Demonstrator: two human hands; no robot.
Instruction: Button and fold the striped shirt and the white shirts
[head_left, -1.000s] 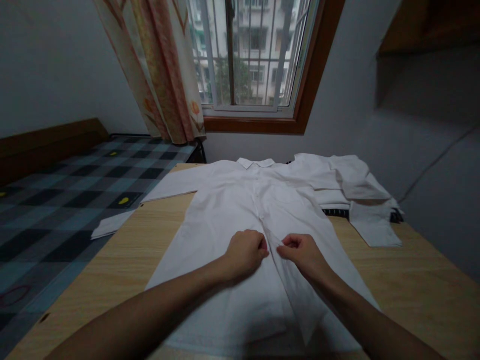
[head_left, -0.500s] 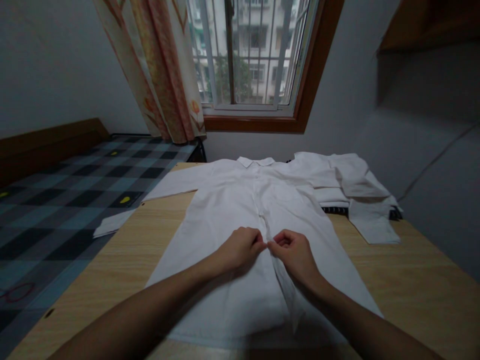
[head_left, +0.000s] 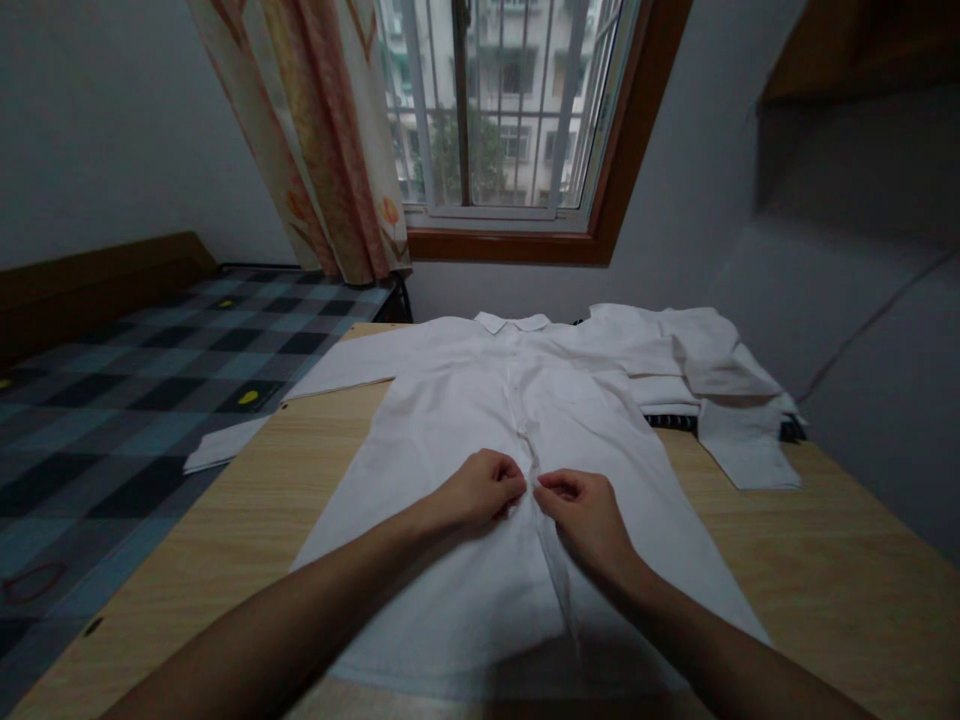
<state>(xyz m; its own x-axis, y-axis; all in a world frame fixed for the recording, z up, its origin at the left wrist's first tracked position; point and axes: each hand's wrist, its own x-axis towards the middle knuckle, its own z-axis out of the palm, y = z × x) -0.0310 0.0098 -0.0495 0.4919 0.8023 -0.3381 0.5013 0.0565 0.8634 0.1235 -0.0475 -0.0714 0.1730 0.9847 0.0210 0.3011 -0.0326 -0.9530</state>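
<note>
A white long-sleeved shirt (head_left: 442, 440) lies spread front side up, its collar at the far end and its hem towards me. The front edges part below the middle of the chest. My left hand (head_left: 487, 485) pinches the front edge on the left of the opening. Just across a small gap, my right hand (head_left: 589, 510) pinches the edge on the right side. Both hands are closed, thumb against fingers. Any button between the fingertips is too small to make out.
The shirt rests on a pale wooden table (head_left: 840, 560). Folded white clothes (head_left: 705, 350) are stacked at the back right on something black. A bed with a checked sheet (head_left: 150, 430) adjoins on the left. A curtain (head_left: 330, 150) hangs by the barred window (head_left: 495, 120).
My hands have drawn slightly apart from where their fingertips met at the shirt opening. The loose front edge near the hem has shifted a little to the left.
</note>
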